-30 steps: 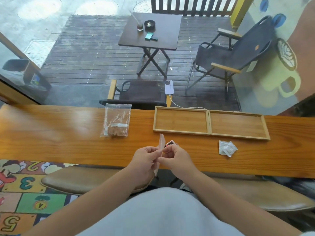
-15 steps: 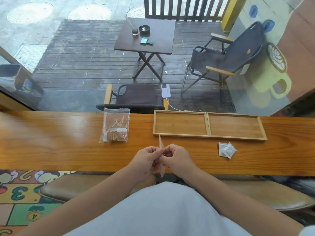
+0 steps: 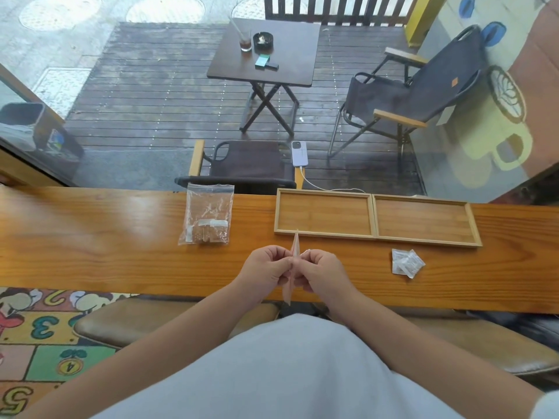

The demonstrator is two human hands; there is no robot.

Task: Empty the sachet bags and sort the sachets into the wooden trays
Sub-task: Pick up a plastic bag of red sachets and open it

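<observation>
- Just above the near edge of the wooden counter (image 3: 90,237), the left hand (image 3: 266,267) and the right hand (image 3: 320,269) met knuckle to knuckle, both closed in a pinch on one thin clear sachet bag (image 3: 292,267).
- That bag stood edge-on to the camera, so it showed only as a narrow pale strip; its top poked up between the two hands toward the trays and its bottom hung down past the counter's front edge.
- What the held bag contained could not be made out from this angle.
- Fingers of both hands were curled in tight, thumbs pressed against the bag from either side.
- Left of the hands, a second sachet bag (image 3: 208,214) lay flat on the counter, its zip top pointing away from the person, with a small clump of brownish and white sachets (image 3: 208,234) gathered at its near end.
- Beyond the hands, two shallow wooden trays sat side by side and touching: the left tray (image 3: 323,214) and the right tray (image 3: 423,220), neither holding any sachets.
- Right of the hands, just in front of the right tray, a small heap of white sachets (image 3: 406,263) rested loose on the counter.
- Behind the counter, a window looked onto a wet deck with a dark folding table (image 3: 266,52).
</observation>
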